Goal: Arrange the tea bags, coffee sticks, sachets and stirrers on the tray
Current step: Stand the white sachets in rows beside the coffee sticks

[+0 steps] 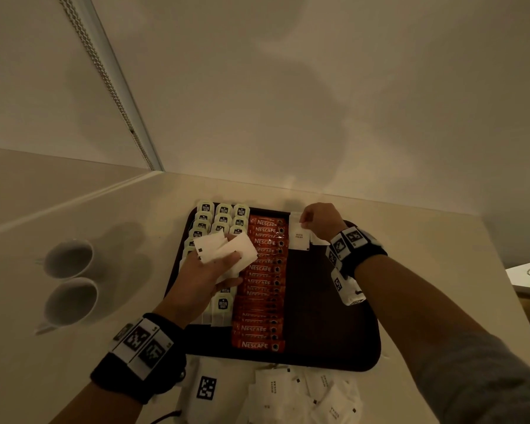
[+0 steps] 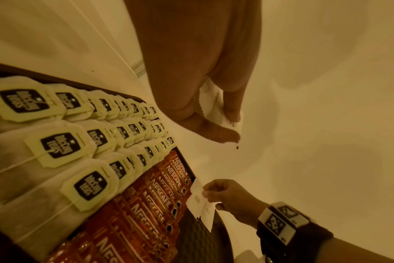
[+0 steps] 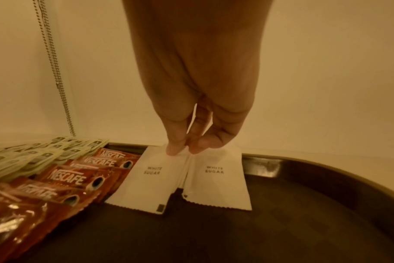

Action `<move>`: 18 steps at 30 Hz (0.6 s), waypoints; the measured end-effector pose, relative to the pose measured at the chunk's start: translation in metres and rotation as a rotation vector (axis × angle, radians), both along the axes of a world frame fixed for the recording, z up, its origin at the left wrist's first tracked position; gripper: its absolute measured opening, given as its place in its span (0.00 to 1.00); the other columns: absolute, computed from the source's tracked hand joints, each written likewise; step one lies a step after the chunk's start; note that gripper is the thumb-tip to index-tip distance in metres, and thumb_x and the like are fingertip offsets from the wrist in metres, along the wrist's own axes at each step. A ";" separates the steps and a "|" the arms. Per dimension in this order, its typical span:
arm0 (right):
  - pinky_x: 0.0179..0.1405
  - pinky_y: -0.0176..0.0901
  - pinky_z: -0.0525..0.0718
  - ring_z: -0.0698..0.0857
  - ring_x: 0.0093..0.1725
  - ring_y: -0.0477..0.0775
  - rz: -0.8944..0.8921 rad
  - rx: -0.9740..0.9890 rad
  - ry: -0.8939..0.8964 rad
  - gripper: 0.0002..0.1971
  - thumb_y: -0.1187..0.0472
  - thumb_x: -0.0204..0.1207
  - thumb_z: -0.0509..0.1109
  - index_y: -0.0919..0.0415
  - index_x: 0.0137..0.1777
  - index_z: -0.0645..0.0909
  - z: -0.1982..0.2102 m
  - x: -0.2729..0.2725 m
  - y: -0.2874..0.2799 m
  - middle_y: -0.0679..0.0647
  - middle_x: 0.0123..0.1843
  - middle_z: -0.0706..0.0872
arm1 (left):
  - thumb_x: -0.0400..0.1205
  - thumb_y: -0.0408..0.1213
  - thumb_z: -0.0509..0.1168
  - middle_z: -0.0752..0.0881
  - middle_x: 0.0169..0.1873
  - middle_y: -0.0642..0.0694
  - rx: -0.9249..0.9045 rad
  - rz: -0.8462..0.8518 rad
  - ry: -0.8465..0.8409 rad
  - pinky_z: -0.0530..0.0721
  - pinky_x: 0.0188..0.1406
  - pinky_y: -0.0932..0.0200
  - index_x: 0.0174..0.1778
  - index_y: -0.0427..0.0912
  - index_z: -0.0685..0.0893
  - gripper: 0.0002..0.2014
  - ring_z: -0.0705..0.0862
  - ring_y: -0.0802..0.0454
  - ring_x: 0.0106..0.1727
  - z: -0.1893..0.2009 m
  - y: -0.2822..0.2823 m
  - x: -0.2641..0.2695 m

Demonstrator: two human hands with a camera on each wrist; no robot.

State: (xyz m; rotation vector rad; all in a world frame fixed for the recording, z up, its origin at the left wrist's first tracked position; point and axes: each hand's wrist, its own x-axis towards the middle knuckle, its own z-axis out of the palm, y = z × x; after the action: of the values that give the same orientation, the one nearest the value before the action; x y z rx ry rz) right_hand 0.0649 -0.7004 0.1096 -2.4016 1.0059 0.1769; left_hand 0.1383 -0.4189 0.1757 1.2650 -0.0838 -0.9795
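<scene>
The dark brown tray is seen lower centre in the head view. Three columns of tea bags fill its left part and a column of Nescafé coffee sticks its middle; its right part is mostly bare.

At the tray's upper edge, two white sugar sachets lie side by side, long axes toward the frame top, their upper edges pinched by the right hand, which is nearest.

The left hand grips a sachet bundle over the tea bags. Loose sachets lie below the tray. No stirrers are seen.
</scene>
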 end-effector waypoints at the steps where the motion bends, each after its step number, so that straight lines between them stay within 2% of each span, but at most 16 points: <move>1: 0.49 0.38 0.78 0.83 0.50 0.52 0.000 -0.016 0.003 0.03 0.64 0.73 0.74 0.61 0.45 0.85 0.000 0.000 0.000 0.55 0.50 0.86 | 0.79 0.25 0.66 0.86 0.52 0.48 -0.007 0.006 0.008 0.88 0.29 0.61 0.55 0.48 0.83 0.14 0.88 0.50 0.47 0.000 0.000 0.000; 4: 0.45 0.38 0.73 0.79 0.46 0.48 0.046 -0.086 -0.126 0.08 0.55 0.74 0.74 0.59 0.47 0.83 0.014 0.002 0.011 0.51 0.46 0.82 | 0.79 0.25 0.66 0.86 0.51 0.46 -0.021 0.045 0.023 0.89 0.31 0.60 0.53 0.47 0.83 0.13 0.88 0.52 0.45 0.001 -0.003 0.001; 5: 0.44 0.38 0.74 0.80 0.44 0.47 0.082 -0.022 -0.202 0.09 0.53 0.75 0.72 0.59 0.47 0.83 0.025 0.003 0.021 0.49 0.45 0.83 | 0.79 0.25 0.66 0.86 0.52 0.46 -0.023 0.061 0.030 0.89 0.31 0.61 0.54 0.47 0.82 0.13 0.88 0.51 0.47 0.001 -0.005 0.001; 7: 0.41 0.33 0.76 0.82 0.42 0.41 0.192 0.257 -0.289 0.11 0.52 0.77 0.69 0.59 0.52 0.84 0.057 0.007 0.049 0.46 0.45 0.85 | 0.79 0.26 0.67 0.85 0.54 0.44 -0.024 0.083 0.035 0.88 0.31 0.62 0.55 0.47 0.82 0.13 0.86 0.50 0.50 0.002 -0.010 0.001; 9: 0.37 0.25 0.77 0.83 0.39 0.35 0.317 0.496 -0.292 0.12 0.55 0.79 0.68 0.60 0.58 0.83 0.084 0.008 0.075 0.48 0.48 0.87 | 0.78 0.28 0.68 0.86 0.53 0.43 -0.027 0.075 0.016 0.86 0.31 0.62 0.56 0.45 0.82 0.12 0.87 0.50 0.49 0.004 -0.015 -0.001; 11: 0.32 0.23 0.76 0.82 0.32 0.32 0.381 0.559 -0.317 0.12 0.61 0.78 0.70 0.63 0.60 0.81 0.099 0.007 0.087 0.54 0.47 0.87 | 0.79 0.30 0.67 0.88 0.50 0.45 -0.037 0.075 0.015 0.87 0.31 0.62 0.55 0.45 0.82 0.10 0.88 0.50 0.48 0.007 -0.020 -0.004; 13: 0.29 0.25 0.77 0.81 0.27 0.35 0.361 0.592 -0.362 0.12 0.65 0.77 0.70 0.64 0.60 0.81 0.107 0.007 0.088 0.55 0.43 0.86 | 0.81 0.34 0.66 0.88 0.49 0.45 -0.054 0.104 0.071 0.88 0.31 0.61 0.53 0.45 0.82 0.07 0.87 0.50 0.49 0.010 -0.022 -0.004; 15: 0.30 0.32 0.80 0.81 0.28 0.38 0.332 0.604 -0.386 0.12 0.65 0.77 0.71 0.62 0.59 0.81 0.111 0.005 0.085 0.59 0.42 0.86 | 0.80 0.31 0.66 0.88 0.50 0.43 -0.077 0.113 0.100 0.88 0.31 0.62 0.54 0.42 0.81 0.08 0.88 0.50 0.49 0.010 -0.022 -0.004; 18: 0.35 0.33 0.82 0.86 0.34 0.39 0.315 0.627 -0.388 0.13 0.68 0.75 0.72 0.64 0.59 0.79 0.114 0.002 0.079 0.60 0.44 0.89 | 0.77 0.23 0.67 0.87 0.51 0.41 -0.073 0.077 0.066 0.87 0.32 0.63 0.57 0.39 0.80 0.14 0.88 0.49 0.49 0.009 -0.019 -0.004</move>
State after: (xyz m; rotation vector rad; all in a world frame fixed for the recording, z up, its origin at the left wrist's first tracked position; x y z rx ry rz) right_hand 0.0666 -0.6210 0.2234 -1.8910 0.3200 0.1083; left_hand 0.1345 -0.4380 0.1848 1.1603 -0.0189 -0.9426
